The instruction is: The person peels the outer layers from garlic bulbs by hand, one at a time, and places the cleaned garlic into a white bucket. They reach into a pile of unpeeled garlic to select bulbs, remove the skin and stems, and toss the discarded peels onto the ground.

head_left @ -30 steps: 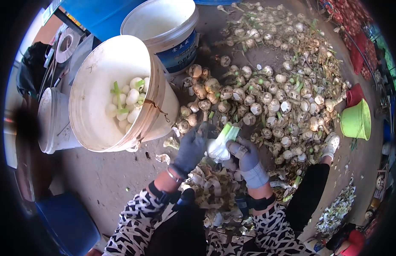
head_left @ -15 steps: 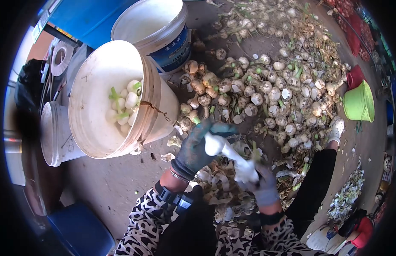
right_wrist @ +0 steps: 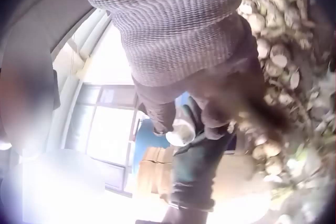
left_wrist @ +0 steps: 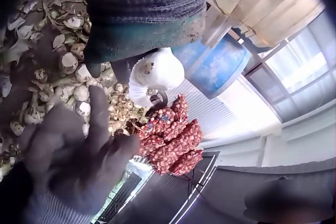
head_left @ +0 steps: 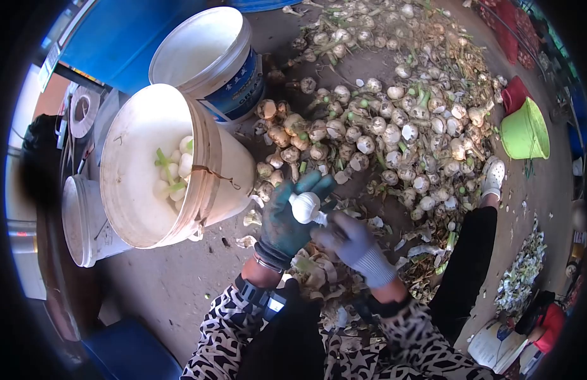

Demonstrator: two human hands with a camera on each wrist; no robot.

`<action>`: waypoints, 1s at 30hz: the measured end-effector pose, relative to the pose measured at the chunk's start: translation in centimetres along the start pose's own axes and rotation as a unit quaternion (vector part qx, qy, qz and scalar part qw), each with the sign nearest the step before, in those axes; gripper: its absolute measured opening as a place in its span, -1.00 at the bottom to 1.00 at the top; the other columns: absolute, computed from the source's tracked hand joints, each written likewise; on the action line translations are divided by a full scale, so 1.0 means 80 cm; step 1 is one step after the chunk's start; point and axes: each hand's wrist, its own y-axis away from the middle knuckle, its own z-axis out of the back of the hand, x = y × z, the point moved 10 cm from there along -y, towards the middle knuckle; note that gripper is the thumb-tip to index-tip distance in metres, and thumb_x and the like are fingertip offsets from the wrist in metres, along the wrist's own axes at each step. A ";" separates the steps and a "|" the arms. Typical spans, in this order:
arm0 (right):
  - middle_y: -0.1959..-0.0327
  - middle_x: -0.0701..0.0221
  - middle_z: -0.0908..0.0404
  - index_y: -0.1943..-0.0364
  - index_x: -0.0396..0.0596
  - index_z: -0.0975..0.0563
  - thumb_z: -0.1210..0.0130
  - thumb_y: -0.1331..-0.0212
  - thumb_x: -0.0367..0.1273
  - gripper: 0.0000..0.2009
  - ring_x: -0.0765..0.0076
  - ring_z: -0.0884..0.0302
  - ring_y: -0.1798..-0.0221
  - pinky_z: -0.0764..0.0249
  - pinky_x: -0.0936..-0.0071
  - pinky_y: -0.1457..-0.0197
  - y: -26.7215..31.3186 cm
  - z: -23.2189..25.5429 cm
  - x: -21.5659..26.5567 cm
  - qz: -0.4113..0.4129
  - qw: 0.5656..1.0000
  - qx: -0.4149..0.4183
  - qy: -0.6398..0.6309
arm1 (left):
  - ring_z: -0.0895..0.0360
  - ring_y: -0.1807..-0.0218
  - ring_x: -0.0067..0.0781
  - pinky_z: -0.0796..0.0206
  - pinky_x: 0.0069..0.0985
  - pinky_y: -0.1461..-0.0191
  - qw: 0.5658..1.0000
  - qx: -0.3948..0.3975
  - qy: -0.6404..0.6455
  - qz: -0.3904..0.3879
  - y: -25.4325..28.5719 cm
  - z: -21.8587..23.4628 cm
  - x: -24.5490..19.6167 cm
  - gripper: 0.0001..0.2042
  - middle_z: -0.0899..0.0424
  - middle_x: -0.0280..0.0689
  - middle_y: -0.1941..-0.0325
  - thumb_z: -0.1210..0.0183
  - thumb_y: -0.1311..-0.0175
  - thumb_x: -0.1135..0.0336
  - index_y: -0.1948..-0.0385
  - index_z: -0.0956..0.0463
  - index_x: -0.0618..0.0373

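A white garlic bulb (head_left: 305,208) with a short twisted neck lies against the fingers of my left hand (head_left: 284,221), which wears a dark green stained glove and holds it. In the left wrist view the bulb (left_wrist: 157,71) shows a few dark specks and a curled neck end. My right hand (head_left: 358,247), in a grey knit glove, is just right of the neck. Its blurred fingers are spread, with nothing seen between them. Below both hands lies a pile of papery garlic skins (head_left: 318,272).
A large white bucket (head_left: 227,177) holding peeled bulbs with green stems stands at left, another white bucket (head_left: 236,88) behind it. Unpeeled garlic (head_left: 394,133) covers the floor ahead and right. A lime green bucket (head_left: 524,130) sits at far right, near a foot in a white shoe (head_left: 493,177).
A white strip stretched from the bulb to my right hand half a second ago; now the bulb has only a short neck, and the right hand has moved up and left toward it.
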 end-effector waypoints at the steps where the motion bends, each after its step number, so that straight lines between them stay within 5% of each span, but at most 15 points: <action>1: 0.62 0.48 -0.51 0.10 -0.05 -0.54 -0.20 -0.20 -0.21 -0.72 0.64 -0.48 0.56 -0.37 0.57 0.52 -0.012 -0.011 -0.006 -0.040 0.994 0.025 -0.095 | -0.30 -0.33 -0.12 -0.13 -0.14 -0.37 1.000 0.001 -0.003 0.001 -0.003 -0.001 0.000 -0.41 -0.45 -0.08 -0.25 -0.03 -0.30 -0.09 -0.17 -0.39 0.24; 5: 0.57 0.49 -0.53 0.21 -0.09 -0.55 -0.14 -0.26 -0.28 -0.82 0.73 -0.48 0.54 -0.36 0.62 0.50 0.021 -0.008 0.011 -0.007 0.973 0.094 -0.211 | -0.38 -0.25 -0.09 -0.29 -0.13 -0.23 0.996 -0.059 -0.044 -0.043 -0.005 0.019 -0.017 -0.37 -0.40 -0.13 -0.28 0.01 -0.32 -0.17 -0.22 -0.29 0.19; 7: 0.42 0.35 -0.63 0.15 -0.07 -0.56 -0.11 -0.23 -0.36 -0.84 0.49 -0.58 0.46 -0.46 0.54 0.38 0.046 -0.008 -0.014 0.027 0.973 0.153 -0.170 | -0.47 -0.13 -0.09 -0.38 -0.16 -0.12 0.992 -0.111 -0.057 -0.023 -0.002 0.042 -0.023 -0.39 -0.46 -0.15 -0.20 0.02 -0.31 -0.19 -0.20 -0.33 0.13; 8: 0.23 0.20 -0.65 0.05 -0.04 -0.55 -0.08 -0.19 -0.41 -0.76 0.14 -0.64 0.28 -0.53 0.33 0.17 0.043 0.003 -0.039 0.098 0.977 0.101 0.158 | -0.53 -0.05 -0.13 -0.43 -0.25 -0.01 0.990 -0.115 -0.076 -0.028 0.001 0.043 -0.026 -0.45 -0.47 -0.16 -0.20 0.00 -0.29 -0.16 -0.14 -0.40 0.04; 9: 0.17 0.13 -0.63 -0.09 -0.02 -0.48 -0.09 -0.11 -0.43 -0.61 -0.12 -0.58 0.11 -0.50 0.13 0.00 0.044 0.011 -0.077 -0.028 0.917 0.120 0.378 | -0.54 -0.03 -0.11 -0.45 -0.26 0.02 0.990 -0.113 -0.081 -0.002 -0.003 0.045 -0.027 -0.44 -0.47 -0.15 -0.19 0.01 -0.29 -0.17 -0.13 -0.41 0.08; 11: 0.12 0.03 -0.58 -0.13 0.06 -0.44 -0.08 -0.04 -0.44 -0.54 -0.17 -0.54 0.08 -0.47 0.08 -0.02 0.031 0.050 -0.092 0.066 0.922 -0.029 0.381 | -0.50 -0.09 -0.06 -0.44 -0.26 -0.08 0.988 -0.121 -0.082 -0.051 -0.013 -0.010 -0.077 -0.44 -0.48 -0.13 -0.18 0.00 -0.29 -0.16 -0.13 -0.39 0.12; 13: -0.02 0.05 -0.52 -0.18 0.06 -0.39 -0.10 -0.01 -0.44 -0.48 -0.15 -0.52 0.02 -0.47 0.10 -0.04 -0.012 0.096 -0.118 -0.106 0.903 -0.070 0.410 | -0.37 -0.24 0.02 -0.33 -0.21 -0.28 0.976 -0.007 -0.074 -0.206 -0.027 -0.128 -0.171 -0.35 -0.38 0.00 -0.25 -0.03 -0.30 -0.13 -0.24 -0.22 0.23; 15: -0.13 0.00 -0.45 -0.28 0.08 -0.25 -0.15 -0.03 -0.27 -0.36 -0.14 -0.53 -0.03 -0.48 0.05 -0.07 -0.061 0.130 -0.086 -0.067 0.895 -0.145 0.417 | -0.21 -0.37 0.03 -0.15 -0.15 -0.41 0.960 0.107 -0.043 -0.254 -0.032 -0.212 -0.243 -0.23 -0.22 0.12 -0.33 -0.06 -0.29 -0.09 -0.34 0.01 0.30; 16: -0.13 0.00 -0.45 -0.28 0.08 -0.25 -0.15 -0.03 -0.27 -0.36 -0.14 -0.53 -0.03 -0.48 0.05 -0.07 -0.088 0.133 -0.079 -0.055 0.896 -0.147 0.415 | -0.21 -0.37 0.03 -0.15 -0.15 -0.41 0.957 0.114 -0.050 -0.262 -0.035 -0.219 -0.250 -0.23 -0.22 0.12 -0.33 -0.06 -0.29 -0.09 -0.34 0.01 0.30; 18: -0.08 0.01 -0.49 -0.25 0.04 -0.27 -0.13 -0.07 -0.28 -0.41 -0.05 -0.56 -0.02 -0.53 0.00 0.07 -0.140 0.149 -0.104 -0.194 0.816 -0.133 0.528 | -0.15 -0.41 0.04 -0.10 -0.11 -0.43 0.950 0.037 -0.058 -0.303 -0.044 -0.196 -0.264 -0.14 -0.11 0.17 -0.37 -0.08 -0.28 -0.10 -0.37 0.15 0.35; 22: 0.18 0.10 -0.62 -0.18 -0.10 -0.31 -0.05 -0.13 -0.34 -0.52 0.07 -0.67 0.19 -0.57 0.13 0.33 -0.188 0.151 -0.116 -0.110 0.781 -0.171 0.590 | -0.46 -0.15 -0.29 -0.31 -0.32 -0.19 0.891 -0.102 -0.374 -0.238 -0.065 -0.081 -0.140 -0.54 -0.52 -0.28 -0.13 -0.05 -0.33 -0.04 -0.14 -0.43 0.02; 23: 0.27 0.13 -0.65 -0.17 -0.10 -0.32 -0.04 -0.12 -0.36 -0.53 0.06 -0.68 0.30 -0.57 0.19 0.34 -0.188 0.155 -0.115 -0.100 0.771 -0.166 0.607 | -0.50 -0.12 -0.32 -0.34 -0.35 -0.16 0.860 -0.078 -0.476 -0.167 -0.069 -0.047 -0.098 -0.53 -0.52 -0.29 -0.15 -0.08 -0.32 -0.03 -0.17 -0.40 0.01; 26: 0.25 0.11 -0.64 -0.17 -0.11 -0.32 -0.04 -0.12 -0.36 -0.52 0.06 -0.68 0.31 -0.58 0.22 0.33 -0.184 0.152 -0.109 -0.097 0.761 -0.162 0.621 | -0.57 0.02 -0.44 -0.42 -0.50 -0.02 0.900 -0.099 -0.423 -0.046 -0.076 0.078 -0.002 -0.56 -0.58 -0.31 0.00 -0.11 -0.35 0.03 -0.14 -0.42 0.07; 29: 0.28 0.14 -0.64 -0.17 -0.13 -0.31 -0.04 -0.12 -0.37 -0.52 0.09 -0.68 0.29 -0.58 0.21 0.31 -0.177 0.154 -0.116 -0.124 0.781 -0.171 0.588 | -0.58 0.09 -0.47 -0.42 -0.53 0.03 0.825 -0.066 -0.558 -0.057 -0.071 0.105 0.006 -0.57 -0.61 -0.35 0.06 -0.12 -0.34 0.06 -0.13 -0.41 0.08; 30: 0.25 0.12 -0.63 -0.18 -0.09 -0.32 -0.04 -0.12 -0.37 -0.52 0.06 -0.68 0.29 -0.58 0.20 0.31 -0.175 0.147 -0.116 -0.108 0.756 -0.172 0.622 | -0.57 0.12 -0.50 -0.41 -0.52 0.06 0.867 -0.121 -0.484 -0.006 -0.061 0.095 0.003 -0.59 -0.61 -0.37 0.10 -0.14 -0.34 0.10 -0.14 -0.41 0.08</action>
